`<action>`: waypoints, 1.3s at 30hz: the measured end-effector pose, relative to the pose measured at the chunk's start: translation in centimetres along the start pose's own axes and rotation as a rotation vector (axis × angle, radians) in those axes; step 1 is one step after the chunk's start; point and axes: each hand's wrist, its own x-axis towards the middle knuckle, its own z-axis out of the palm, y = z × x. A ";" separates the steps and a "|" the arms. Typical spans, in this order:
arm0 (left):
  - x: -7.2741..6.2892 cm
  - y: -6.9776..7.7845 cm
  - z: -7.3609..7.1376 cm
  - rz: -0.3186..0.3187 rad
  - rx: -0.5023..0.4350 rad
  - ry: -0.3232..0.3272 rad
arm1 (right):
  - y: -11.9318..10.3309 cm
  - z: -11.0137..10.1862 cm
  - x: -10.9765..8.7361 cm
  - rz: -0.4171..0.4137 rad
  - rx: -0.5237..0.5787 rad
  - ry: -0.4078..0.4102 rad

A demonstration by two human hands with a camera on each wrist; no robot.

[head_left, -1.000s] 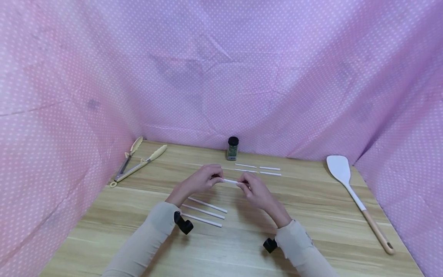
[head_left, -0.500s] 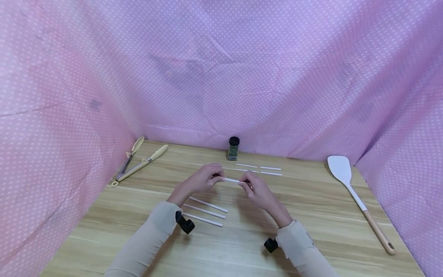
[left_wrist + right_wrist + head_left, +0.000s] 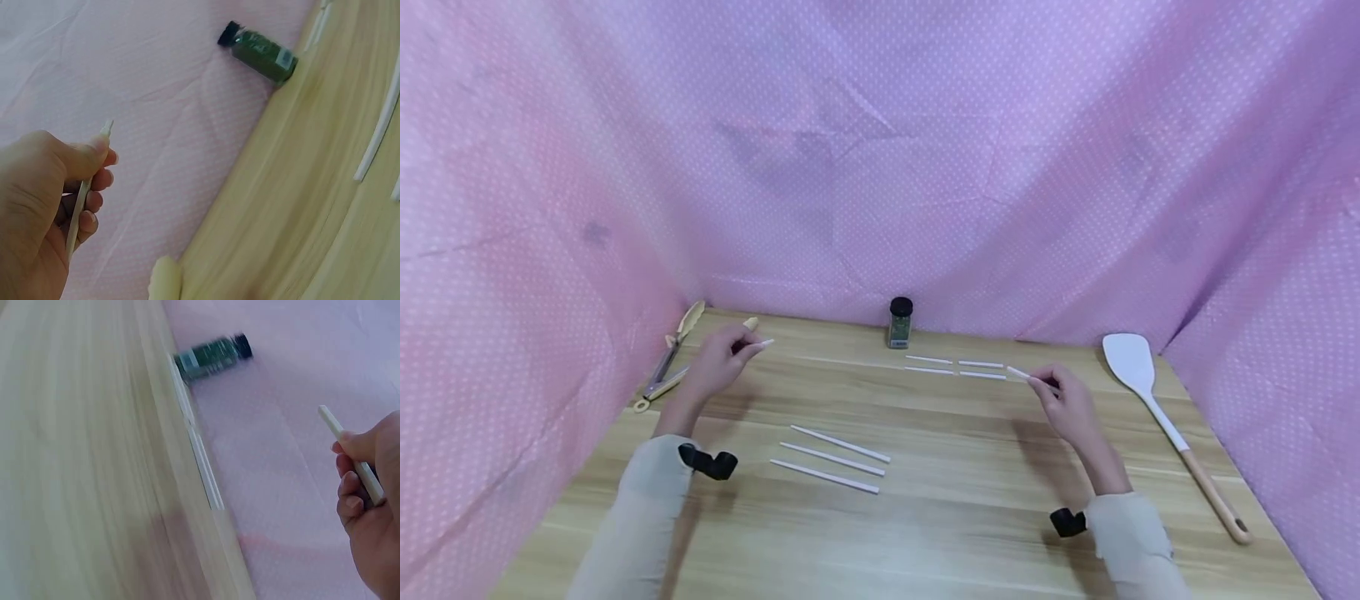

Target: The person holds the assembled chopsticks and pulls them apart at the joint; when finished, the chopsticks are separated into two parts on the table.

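My left hand point(image 3: 718, 358) pinches a thin white chopstick half point(image 3: 75, 224) above the table's left side, near the tongs. A narrow stub shows at its end past my thumb. At the right, my right hand point(image 3: 1067, 404) pinches a thicker white chopstick half point(image 3: 330, 421), its blunt end pointing toward the back of the table. Several short chopstick halves point(image 3: 982, 375) lie in two rows near the back, end to end. Three long white chopsticks point(image 3: 832, 458) lie side by side on the wooden table point(image 3: 917, 517), in front of and between my hands.
A spice jar point(image 3: 899, 325) with a black lid stands at the back middle. Spread tongs point(image 3: 662, 367) lie at the far left, partly behind my left hand. Along the right edge lies a white spatula point(image 3: 1129, 367) with a wooden handle. Pink dotted cloth point(image 3: 865, 167) encloses the table.
Both hands held one white chopstick between them at the middle. It is now in two pieces; my left hand has moved left with one, my right hand right with the other.
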 end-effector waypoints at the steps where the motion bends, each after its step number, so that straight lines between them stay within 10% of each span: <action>1: 0.0 -0.4 -0.4 0.000 0.001 -0.009 | 0.5 -0.5 0.1 0.011 0.000 -0.008; 15: 0.6 0.2 4.3 0.018 0.020 -0.202 | 2.7 -0.5 -0.6 0.034 -0.043 -0.114; 19: 1.2 1.4 6.9 0.065 -0.011 -0.237 | 3.3 -0.2 -0.4 0.050 -0.098 -0.179; 26: 1.8 3.9 12.4 -0.032 -0.111 -0.342 | 3.8 1.1 -0.1 0.076 -0.152 -0.270; 39: 3.3 7.6 19.6 0.016 -0.048 -0.371 | 4.6 3.0 0.4 0.174 -0.130 -0.295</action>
